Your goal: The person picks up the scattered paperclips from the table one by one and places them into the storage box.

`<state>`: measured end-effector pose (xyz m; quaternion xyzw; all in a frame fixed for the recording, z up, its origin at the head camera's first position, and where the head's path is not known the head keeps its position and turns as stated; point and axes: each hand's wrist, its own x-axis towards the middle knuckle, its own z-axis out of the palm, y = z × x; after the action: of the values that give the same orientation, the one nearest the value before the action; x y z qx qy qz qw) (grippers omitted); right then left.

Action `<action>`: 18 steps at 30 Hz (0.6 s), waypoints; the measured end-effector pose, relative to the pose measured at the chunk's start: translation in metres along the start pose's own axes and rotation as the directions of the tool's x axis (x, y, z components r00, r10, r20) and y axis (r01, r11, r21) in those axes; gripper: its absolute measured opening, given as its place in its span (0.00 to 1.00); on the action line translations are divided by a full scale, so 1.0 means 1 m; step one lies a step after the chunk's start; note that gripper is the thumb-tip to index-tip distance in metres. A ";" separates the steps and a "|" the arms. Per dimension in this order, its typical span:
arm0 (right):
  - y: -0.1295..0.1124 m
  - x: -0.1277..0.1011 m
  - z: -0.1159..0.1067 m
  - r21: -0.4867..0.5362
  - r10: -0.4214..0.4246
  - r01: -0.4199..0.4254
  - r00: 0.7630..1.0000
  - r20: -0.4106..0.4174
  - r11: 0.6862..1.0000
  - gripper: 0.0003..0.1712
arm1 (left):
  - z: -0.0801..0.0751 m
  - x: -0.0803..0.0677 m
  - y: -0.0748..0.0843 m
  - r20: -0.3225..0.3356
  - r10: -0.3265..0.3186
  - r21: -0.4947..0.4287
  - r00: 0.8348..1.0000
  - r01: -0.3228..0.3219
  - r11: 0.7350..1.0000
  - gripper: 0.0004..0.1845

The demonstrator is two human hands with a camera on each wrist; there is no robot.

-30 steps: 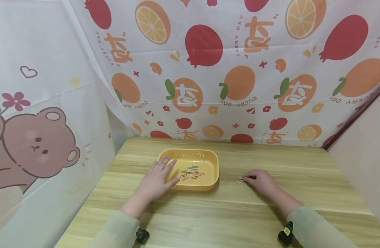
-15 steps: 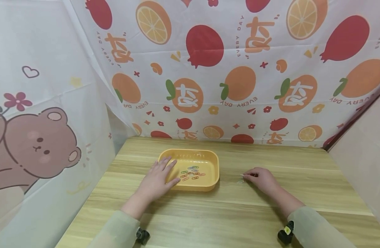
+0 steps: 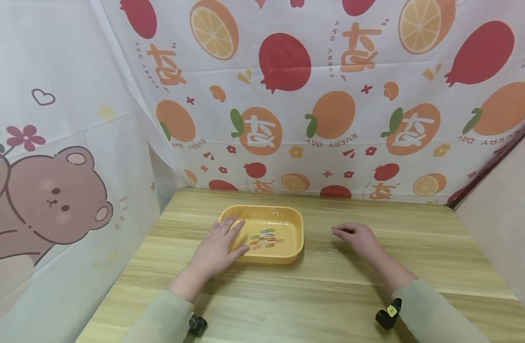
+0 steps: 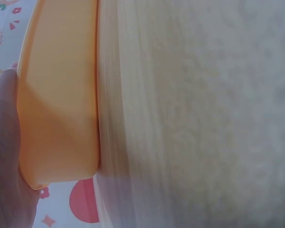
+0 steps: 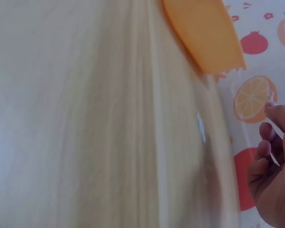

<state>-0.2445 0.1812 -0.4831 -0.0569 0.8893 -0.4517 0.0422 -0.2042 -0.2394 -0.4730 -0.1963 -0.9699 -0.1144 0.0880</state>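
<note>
A yellow plastic tray (image 3: 271,260) sits on the table, with several coloured paper clips (image 3: 268,239) grouped inside. My left hand (image 3: 215,250) rests over the tray's left side, its fingers spread. In the left wrist view, part of that hand lies against the rim beside the tray's wall (image 4: 61,104). Right of the tray, my right hand (image 3: 361,241) is raised above the table, thumb and finger pinched together. A small pale paper clip (image 5: 270,97) shows at its fingertips in the right wrist view. Below that hand, one pale green paper clip (image 3: 332,251) lies on the wood.
The wooden table (image 3: 279,305) ends at a fruit-print cloth (image 3: 288,119) at the back. A white cloth with a bear (image 3: 56,200) hangs at the left, and a pale panel (image 3: 502,214) stands at the right.
My right hand has risen from the table and moved slightly away from me, lifting one paper clip. The other clip stays on the wood. My left hand and the tray have not moved.
</note>
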 end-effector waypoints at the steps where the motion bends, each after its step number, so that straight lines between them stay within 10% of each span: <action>1: -0.002 0.001 0.001 0.016 0.003 -0.003 1.000 0.000 1.000 0.21 | 0.000 0.000 0.000 0.000 -0.001 -0.001 1.000 0.001 1.000 0.42; 18: -0.045 0.017 0.027 0.207 0.005 -0.007 1.000 0.013 0.978 0.21 | -0.001 -0.001 0.002 0.013 -0.016 -0.001 1.000 0.016 1.000 0.41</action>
<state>-0.2548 0.1308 -0.4636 -0.0522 0.8374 -0.5413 0.0546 -0.2025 -0.2385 -0.4723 -0.1893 -0.9719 -0.1142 0.0807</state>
